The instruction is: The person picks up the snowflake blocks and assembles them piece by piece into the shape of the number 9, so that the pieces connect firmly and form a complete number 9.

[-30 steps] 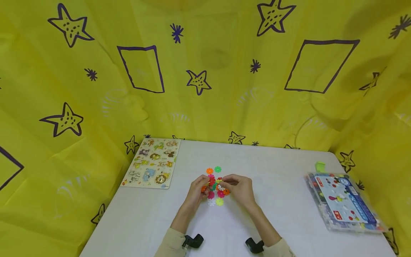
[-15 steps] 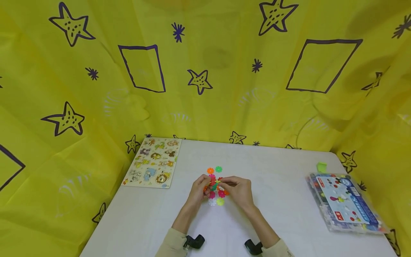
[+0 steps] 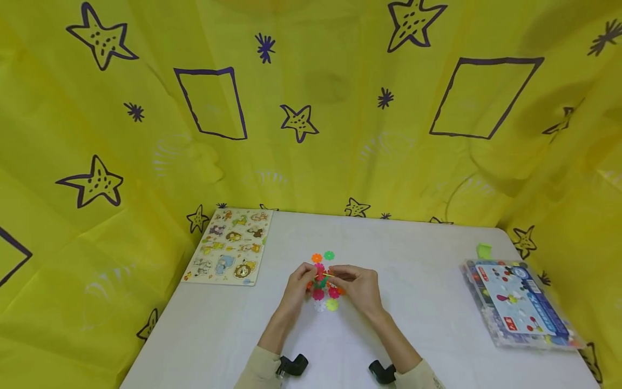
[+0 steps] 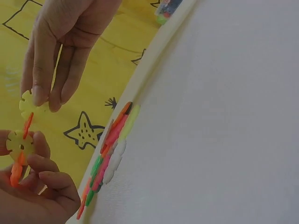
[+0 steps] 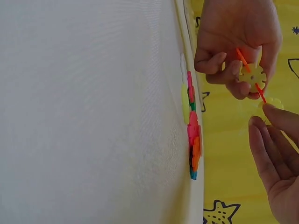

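Left hand [image 4: 39, 196] grips joined discs [image 4: 15, 146]; right hand [image 4: 63, 44] pinches a yellow disc [image 4: 28, 101] at their twelve o'clock, left-wrist view. Advised: align slot with red disc [image 4: 28, 124], press straight.

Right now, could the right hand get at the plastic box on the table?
Probably yes: the right hand pinches a yellow disc, so might need freeing first, but nothing visible stands between that hand and the plastic box.

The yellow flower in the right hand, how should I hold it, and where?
I'd pinch the yellow flower by its rim, coming from the right, opposite the red piece. It's flat and thin, so a light pinch should do, and the red piece meets its other edge.
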Tool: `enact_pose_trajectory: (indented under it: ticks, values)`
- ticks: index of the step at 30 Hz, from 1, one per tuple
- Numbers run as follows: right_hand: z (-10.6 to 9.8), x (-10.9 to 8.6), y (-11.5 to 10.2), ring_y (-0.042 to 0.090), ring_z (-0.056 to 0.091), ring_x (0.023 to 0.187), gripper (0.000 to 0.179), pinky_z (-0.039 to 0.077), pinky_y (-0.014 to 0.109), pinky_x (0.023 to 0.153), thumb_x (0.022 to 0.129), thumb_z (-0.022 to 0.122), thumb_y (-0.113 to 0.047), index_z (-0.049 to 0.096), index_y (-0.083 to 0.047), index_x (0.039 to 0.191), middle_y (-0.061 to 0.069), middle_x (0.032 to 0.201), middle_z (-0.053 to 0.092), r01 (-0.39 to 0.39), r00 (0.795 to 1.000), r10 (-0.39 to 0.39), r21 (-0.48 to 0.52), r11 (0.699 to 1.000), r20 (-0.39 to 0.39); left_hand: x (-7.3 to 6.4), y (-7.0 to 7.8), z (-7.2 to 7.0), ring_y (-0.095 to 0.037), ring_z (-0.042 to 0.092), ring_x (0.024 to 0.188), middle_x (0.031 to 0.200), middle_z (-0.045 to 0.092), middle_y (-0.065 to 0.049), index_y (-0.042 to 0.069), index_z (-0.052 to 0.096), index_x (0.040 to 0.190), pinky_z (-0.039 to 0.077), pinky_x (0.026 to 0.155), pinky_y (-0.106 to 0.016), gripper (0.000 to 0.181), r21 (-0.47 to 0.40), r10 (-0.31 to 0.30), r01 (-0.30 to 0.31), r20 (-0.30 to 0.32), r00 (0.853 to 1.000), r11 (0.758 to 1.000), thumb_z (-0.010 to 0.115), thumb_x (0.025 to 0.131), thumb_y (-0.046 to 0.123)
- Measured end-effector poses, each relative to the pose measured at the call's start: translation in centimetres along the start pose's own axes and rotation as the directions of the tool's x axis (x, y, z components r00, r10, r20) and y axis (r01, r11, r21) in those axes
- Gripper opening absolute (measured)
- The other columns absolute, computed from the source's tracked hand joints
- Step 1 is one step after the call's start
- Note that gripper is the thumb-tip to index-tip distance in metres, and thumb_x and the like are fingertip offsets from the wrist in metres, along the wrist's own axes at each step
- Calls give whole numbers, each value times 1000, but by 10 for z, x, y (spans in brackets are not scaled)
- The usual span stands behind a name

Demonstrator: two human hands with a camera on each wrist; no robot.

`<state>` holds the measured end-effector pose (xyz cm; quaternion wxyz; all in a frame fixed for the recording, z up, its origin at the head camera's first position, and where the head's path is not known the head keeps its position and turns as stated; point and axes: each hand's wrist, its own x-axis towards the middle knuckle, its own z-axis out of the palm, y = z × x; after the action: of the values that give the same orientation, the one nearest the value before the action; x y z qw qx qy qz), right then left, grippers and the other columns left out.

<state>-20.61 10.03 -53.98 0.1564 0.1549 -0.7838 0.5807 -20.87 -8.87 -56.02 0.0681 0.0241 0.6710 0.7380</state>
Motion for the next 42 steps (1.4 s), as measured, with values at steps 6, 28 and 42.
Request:
enact_pose_trajectory:
  ticks: [6, 28, 42]
  values:
    - [-2, 0, 3, 20, 76, 78, 31, 60, 23, 69, 78, 89, 2, 81, -3, 107, 11, 94, 79, -123, 992, 127, -119, 985, 19, 1, 2, -1, -15, 45, 71, 88, 55, 0, -5, 68, 119, 37, 62, -24, 34, 0, -28, 28, -55, 998, 1000, 59, 106, 25]
    - [-9, -1, 11, 11, 57, 75, 9, 49, 30, 66, 92, 82, -20, 83, -11, 89, -4, 85, 61, -44, 956, 189, -527, 849, 226, 1, 0, -3, -15, 59, 74, 95, 71, -17, -4, 63, 109, 50, 67, -23, 25, -52, -72, 66, -115, 991, 996, 56, 107, 20]
    - [-13, 5, -7, 24, 77, 68, 22, 62, 43, 68, 90, 81, -5, 80, -3, 112, 12, 84, 78, -309, 945, 303, 27, 951, 122, -1, 1, -1, -16, 50, 75, 87, 57, -2, -9, 59, 121, 46, 70, -26, 45, -94, -104, 108, 45, 994, 990, 53, 109, 34]
